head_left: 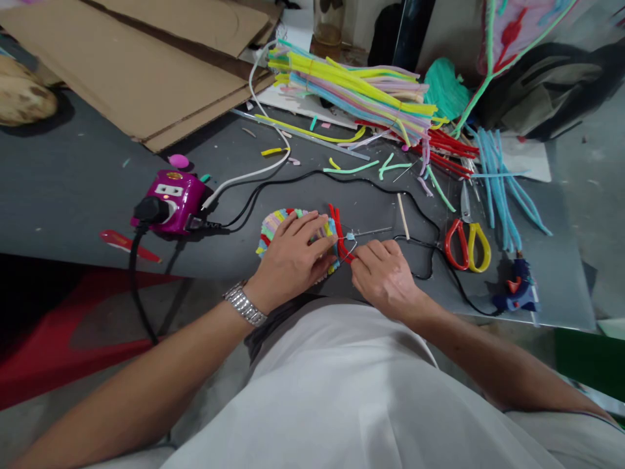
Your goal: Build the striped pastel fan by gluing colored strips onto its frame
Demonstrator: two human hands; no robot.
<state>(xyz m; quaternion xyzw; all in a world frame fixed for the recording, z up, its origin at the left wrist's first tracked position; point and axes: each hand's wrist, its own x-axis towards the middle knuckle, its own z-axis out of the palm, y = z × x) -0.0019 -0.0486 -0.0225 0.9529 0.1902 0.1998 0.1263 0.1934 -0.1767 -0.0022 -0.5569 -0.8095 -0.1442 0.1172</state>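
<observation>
A multicoloured striped piece (271, 228), apparently made of pipe cleaners side by side, lies near the table's front edge. My left hand (295, 257) rests flat over it with fingers stretched out, hiding most of its middle. Red pipe cleaners (338, 225) stand at the piece's right edge. The fingers of my right hand (385, 277) are closed at the lower end of the red pipe cleaners, pinching it. Just above this hand lies a thin metal rod (375, 231) with a small pale blue bit (350, 236) beside it.
Scissors (465, 218) and a blue glue gun (521, 290) lie at right, with a black cord looping behind my hands. A purple power socket box (188, 202) and a red cutter (129, 245) are left. Bundled pipe cleaners (351, 85) and cardboard (146, 71) lie behind.
</observation>
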